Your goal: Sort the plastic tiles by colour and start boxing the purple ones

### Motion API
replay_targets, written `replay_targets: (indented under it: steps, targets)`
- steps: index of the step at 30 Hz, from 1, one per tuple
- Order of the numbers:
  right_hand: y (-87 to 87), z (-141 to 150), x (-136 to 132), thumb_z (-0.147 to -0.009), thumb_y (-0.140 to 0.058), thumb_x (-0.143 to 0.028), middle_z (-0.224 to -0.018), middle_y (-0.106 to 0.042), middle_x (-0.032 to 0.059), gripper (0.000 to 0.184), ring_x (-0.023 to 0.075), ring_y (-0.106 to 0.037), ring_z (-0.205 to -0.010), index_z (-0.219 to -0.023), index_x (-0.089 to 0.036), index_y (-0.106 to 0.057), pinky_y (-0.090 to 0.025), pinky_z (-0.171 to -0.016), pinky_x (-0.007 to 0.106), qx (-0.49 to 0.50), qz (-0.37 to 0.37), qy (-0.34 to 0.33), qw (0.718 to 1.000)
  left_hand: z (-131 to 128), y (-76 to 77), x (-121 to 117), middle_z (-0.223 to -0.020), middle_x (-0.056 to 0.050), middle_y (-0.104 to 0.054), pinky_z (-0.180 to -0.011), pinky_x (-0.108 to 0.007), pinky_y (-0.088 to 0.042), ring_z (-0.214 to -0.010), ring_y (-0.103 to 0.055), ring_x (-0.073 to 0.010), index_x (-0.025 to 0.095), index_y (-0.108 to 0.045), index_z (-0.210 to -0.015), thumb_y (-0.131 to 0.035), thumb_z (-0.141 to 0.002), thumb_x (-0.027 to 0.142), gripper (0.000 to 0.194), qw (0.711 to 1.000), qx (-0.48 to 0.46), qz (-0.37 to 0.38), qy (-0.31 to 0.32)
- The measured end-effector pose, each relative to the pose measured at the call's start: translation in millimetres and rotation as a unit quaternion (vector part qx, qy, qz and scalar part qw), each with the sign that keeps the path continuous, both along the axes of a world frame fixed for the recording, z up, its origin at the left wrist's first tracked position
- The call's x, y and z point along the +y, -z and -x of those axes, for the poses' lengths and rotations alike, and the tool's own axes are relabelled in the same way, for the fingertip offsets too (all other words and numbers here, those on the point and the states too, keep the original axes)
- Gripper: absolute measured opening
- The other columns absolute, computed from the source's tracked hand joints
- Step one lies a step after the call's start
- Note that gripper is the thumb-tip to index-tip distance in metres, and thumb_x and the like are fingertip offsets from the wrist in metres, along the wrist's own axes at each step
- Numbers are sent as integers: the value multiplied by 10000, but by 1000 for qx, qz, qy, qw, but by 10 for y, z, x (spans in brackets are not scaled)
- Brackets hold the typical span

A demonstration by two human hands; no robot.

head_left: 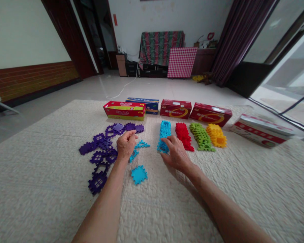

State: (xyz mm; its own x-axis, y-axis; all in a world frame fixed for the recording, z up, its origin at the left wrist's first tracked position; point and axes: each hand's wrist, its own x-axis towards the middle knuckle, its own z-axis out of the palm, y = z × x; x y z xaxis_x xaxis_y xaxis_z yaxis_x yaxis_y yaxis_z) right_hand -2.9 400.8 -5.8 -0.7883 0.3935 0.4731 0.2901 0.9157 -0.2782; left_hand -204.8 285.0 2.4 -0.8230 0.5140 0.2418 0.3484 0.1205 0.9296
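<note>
My right hand point(176, 153) is at the near end of a row of light blue interlocking plastic tiles point(165, 130), its thumb and fingers around the nearest blue tile. My left hand point(126, 145) is closed, fingertips pinched together; whatever may be between them is hidden. Beside it lie a triangular blue tile point(142, 144) and another blue piece point(133, 156), partly covered by the hand. A square blue tile point(139, 174) lies flat nearer to me, between my forearms. Many dark purple tiles point(97, 157) are spread to the left of my left hand.
Right of the blue row lie overlapping rows of red tiles point(183, 135), green tiles point(201, 136) and yellow tiles point(217, 135). Behind stand a red-yellow box point(125, 110), a blue box point(152, 105), two dark red boxes point(176, 109) point(210, 114); a white-red box point(262, 130) stands right, all on a quilted cream cover point(192, 209).
</note>
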Motion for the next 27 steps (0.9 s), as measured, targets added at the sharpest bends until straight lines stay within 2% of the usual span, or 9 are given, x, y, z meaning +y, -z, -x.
replay_targets:
  steps: [13, 16, 18, 20, 23, 25, 27]
  targets:
    - [-49, -18, -30, -708, -643, -185, -1179, -536, 157, 576, 328, -503, -1038, -1272, -182, -525, -430, -874, 500, -5, -14, 19, 1000, 69, 41, -12, -760, -33, -726, -530, -224, -448, -523, -562, -120, 144, -715, -992, -497, -755, 271, 347, 999, 35, 15, -24]
    - [-70, -13, -103, -728, -630, -183, -1207, -520, 164, 553, 328, -493, -1084, -1269, -171, -516, -428, -912, 512, 28, 1, -13, 1000, 64, 22, -25, -795, -38, -733, -607, -251, -494, -583, -607, -139, 153, -715, -1017, -495, -781, 268, 342, 998, 52, 35, -19]
    - [-78, 5, -215, -767, -597, -174, -1210, -519, 147, 503, 299, -498, -1102, -1262, -189, -505, -437, -931, 490, 63, 30, -64, 996, 36, 17, -34, -880, -55, -741, -726, -281, -522, -721, -660, -167, 163, -717, -1033, -499, -803, 254, 329, 993, 95, 64, 5]
    - [-81, 36, -376, -790, -573, -164, -1212, -524, 124, 472, 265, -513, -1102, -1253, -213, -496, -452, -936, 459, 80, 68, -129, 986, -7, 32, -43, -1008, -69, -731, -866, -301, -509, -904, -670, -188, 178, -718, -1039, -498, -808, 199, 320, 978, 171, 103, 53]
    - [-68, 94, -662, -779, -586, -167, -1223, -537, 110, 463, 246, -516, -1125, -1231, -223, -501, -445, -962, 439, 71, 115, -200, 970, -75, 86, -77, -1126, -67, -695, -1000, -314, -450, -1074, -622, -195, 201, -714, -1047, -487, -796, 113, 350, 932, 285, 176, 137]
    - [-37, 128, -842, -753, -616, -186, -1226, -546, 114, 474, 249, -509, -1138, -1213, -212, -507, -434, -976, 435, 66, 137, -204, 967, -107, 122, -128, -1176, -74, -675, -1042, -336, -415, -1130, -593, -206, 205, -707, -1072, -490, -808, 105, 356, 903, 325, 223, 172]
    - [14, 155, -996, -717, -654, -229, -1208, -558, 121, 493, 259, -514, -1119, -1189, -197, -514, -432, -966, 437, 61, 148, -179, 971, -130, 149, -204, -1245, -82, -644, -1053, -360, -396, -1171, -570, -217, 211, -693, -1113, -493, -828, 115, 361, 887, 340, 254, 182]
